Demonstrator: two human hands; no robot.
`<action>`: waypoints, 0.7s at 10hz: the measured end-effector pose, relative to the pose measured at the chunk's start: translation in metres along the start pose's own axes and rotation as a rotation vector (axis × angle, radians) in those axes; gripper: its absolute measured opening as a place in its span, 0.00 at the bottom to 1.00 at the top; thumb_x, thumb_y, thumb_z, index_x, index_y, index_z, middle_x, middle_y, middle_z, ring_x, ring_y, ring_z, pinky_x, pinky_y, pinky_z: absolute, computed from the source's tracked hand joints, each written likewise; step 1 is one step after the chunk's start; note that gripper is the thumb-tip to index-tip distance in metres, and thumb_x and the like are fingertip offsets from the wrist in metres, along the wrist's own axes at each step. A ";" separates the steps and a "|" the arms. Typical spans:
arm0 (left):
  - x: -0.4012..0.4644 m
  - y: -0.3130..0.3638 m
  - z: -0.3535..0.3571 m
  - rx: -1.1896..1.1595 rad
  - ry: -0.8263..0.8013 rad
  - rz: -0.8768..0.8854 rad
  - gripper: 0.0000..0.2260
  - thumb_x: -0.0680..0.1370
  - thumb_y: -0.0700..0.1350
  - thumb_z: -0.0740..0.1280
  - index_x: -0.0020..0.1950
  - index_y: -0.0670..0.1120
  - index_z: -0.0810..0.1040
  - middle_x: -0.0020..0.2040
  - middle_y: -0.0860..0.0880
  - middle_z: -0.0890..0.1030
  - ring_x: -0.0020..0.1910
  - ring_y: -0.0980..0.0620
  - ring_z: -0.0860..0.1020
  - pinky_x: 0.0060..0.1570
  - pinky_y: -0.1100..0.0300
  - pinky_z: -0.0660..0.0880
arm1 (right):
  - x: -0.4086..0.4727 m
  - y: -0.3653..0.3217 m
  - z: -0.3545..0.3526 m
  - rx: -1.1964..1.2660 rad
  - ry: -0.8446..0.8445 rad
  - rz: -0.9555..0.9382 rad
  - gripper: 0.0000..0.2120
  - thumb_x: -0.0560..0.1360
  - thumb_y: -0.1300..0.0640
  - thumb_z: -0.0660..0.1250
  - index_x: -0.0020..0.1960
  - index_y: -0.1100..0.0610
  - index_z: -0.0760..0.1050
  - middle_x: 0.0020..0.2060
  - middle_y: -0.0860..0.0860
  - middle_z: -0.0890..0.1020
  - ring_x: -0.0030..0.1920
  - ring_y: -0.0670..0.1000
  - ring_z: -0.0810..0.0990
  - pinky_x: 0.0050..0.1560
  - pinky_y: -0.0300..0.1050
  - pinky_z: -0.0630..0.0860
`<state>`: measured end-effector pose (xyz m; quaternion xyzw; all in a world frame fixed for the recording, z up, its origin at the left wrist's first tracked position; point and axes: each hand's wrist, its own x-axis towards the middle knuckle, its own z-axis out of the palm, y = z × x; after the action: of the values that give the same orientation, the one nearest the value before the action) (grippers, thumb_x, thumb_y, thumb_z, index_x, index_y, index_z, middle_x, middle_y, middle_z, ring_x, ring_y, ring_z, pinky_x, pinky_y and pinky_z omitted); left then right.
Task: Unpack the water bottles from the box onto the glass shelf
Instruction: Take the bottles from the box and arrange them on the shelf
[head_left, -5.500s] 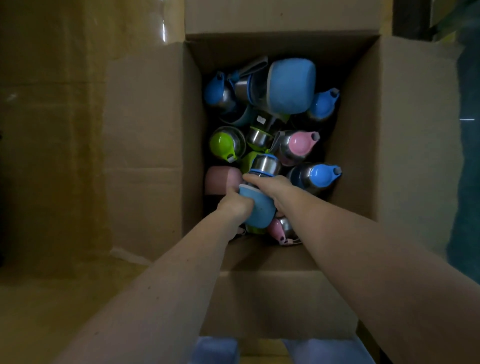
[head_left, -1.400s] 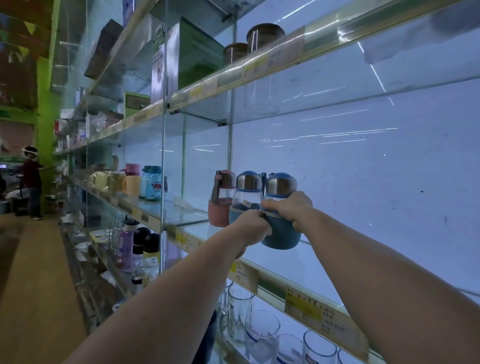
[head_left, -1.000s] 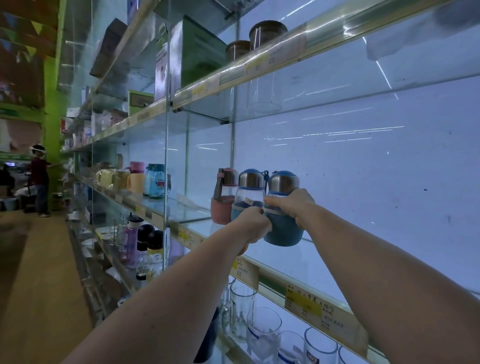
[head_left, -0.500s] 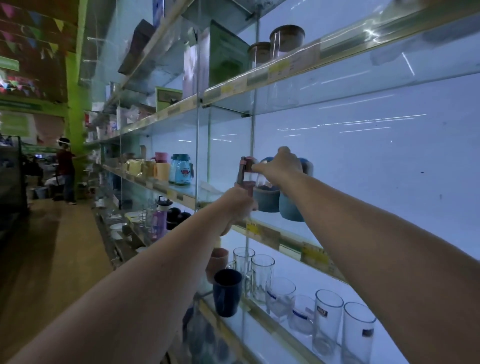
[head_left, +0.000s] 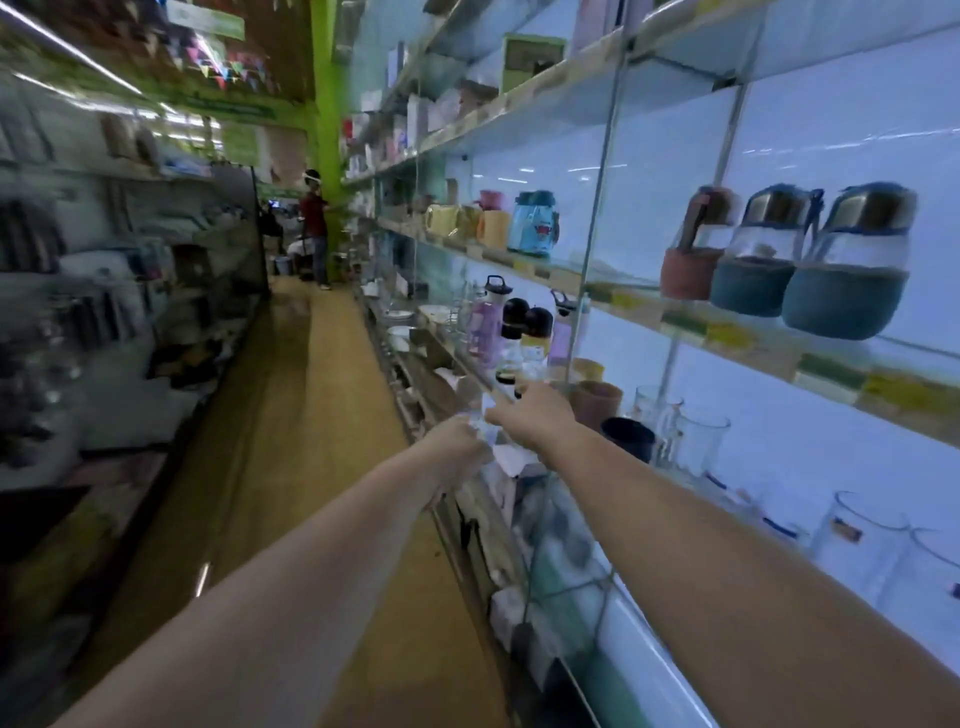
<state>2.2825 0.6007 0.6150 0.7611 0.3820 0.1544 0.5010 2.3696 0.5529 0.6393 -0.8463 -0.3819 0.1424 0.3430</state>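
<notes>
Far down the aisle a person (head_left: 314, 228) stands by a green pillar (head_left: 328, 104), blurred. Nearer, the left hand (head_left: 460, 452) hangs in front of the lower shelving, holding nothing; its fingers are too smeared to tell whether they lie apart or together. Just beside it the right hand (head_left: 535, 418) is empty too, fingers loosely spread. Drinking glasses (head_left: 857, 540) stand low on the right. Above them, on the glass shelf (head_left: 753, 338), three water bottles stand upright in a touching row: a pink bottle (head_left: 693, 249), a blue bottle (head_left: 756, 260), then a second blue bottle (head_left: 852, 265) nearest the camera, well apart from both hands
</notes>
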 end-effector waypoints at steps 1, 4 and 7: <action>0.000 -0.062 -0.005 0.022 0.047 -0.171 0.17 0.80 0.42 0.59 0.32 0.49 0.61 0.34 0.50 0.65 0.33 0.52 0.66 0.36 0.59 0.64 | -0.002 0.012 0.058 0.026 -0.147 0.040 0.22 0.76 0.55 0.64 0.67 0.64 0.67 0.55 0.59 0.76 0.52 0.57 0.77 0.50 0.48 0.74; 0.010 -0.222 0.028 -0.131 0.078 -0.578 0.20 0.79 0.39 0.61 0.71 0.38 0.66 0.59 0.38 0.78 0.43 0.47 0.75 0.39 0.57 0.68 | -0.007 0.078 0.202 0.014 -0.493 0.166 0.23 0.78 0.55 0.64 0.70 0.62 0.65 0.66 0.58 0.72 0.63 0.58 0.73 0.55 0.48 0.72; 0.015 -0.351 0.097 -0.208 0.053 -0.871 0.04 0.77 0.38 0.62 0.43 0.41 0.75 0.32 0.47 0.67 0.31 0.52 0.65 0.32 0.60 0.60 | -0.010 0.193 0.313 -0.097 -0.769 0.288 0.19 0.76 0.57 0.65 0.64 0.63 0.70 0.56 0.58 0.78 0.55 0.58 0.78 0.55 0.48 0.74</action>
<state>2.2029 0.6217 0.2601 0.4706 0.6619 -0.0137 0.5833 2.3111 0.6019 0.2798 -0.7915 -0.3661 0.4765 0.1114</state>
